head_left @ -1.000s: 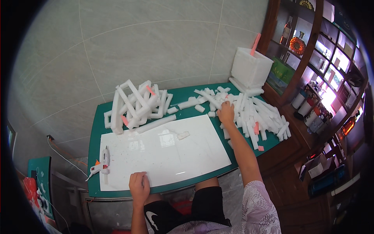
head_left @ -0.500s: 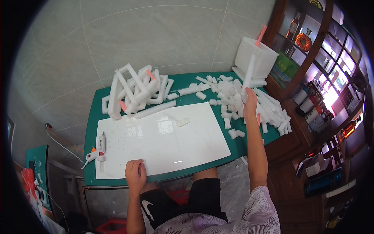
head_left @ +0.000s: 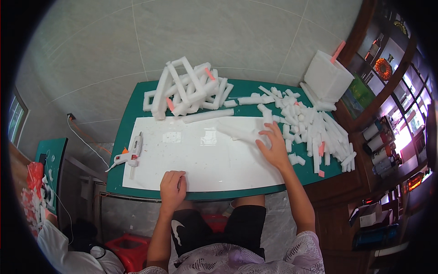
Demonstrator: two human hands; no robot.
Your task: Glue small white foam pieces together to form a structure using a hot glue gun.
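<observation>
My right hand (head_left: 273, 147) is over the right part of the glossy white board (head_left: 182, 157), closed on the end of a white foam stick (head_left: 238, 133). The stick is slightly blurred and points left, covering most of a small flat foam piece. Close to my right fingertips is a short foam piece (head_left: 264, 112). At the board's front edge rests my left hand (head_left: 173, 189), its fingers curled in, with nothing seen in them. A white glue gun (head_left: 129, 156) lies on the board's left edge.
Stacked foam frames (head_left: 187, 89) stand at the back left of the green table (head_left: 119, 137). Loose foam sticks (head_left: 315, 130) are heaped on the right, below a white foam box (head_left: 328, 77). A red stool (head_left: 130, 249) is under the table; a person's white sleeve (head_left: 68, 251) shows lower left.
My right hand has come from the heap at the right to the board, bringing the foam stick from upright to nearly flat. My left hand stays by the front edge. The view has shifted.
</observation>
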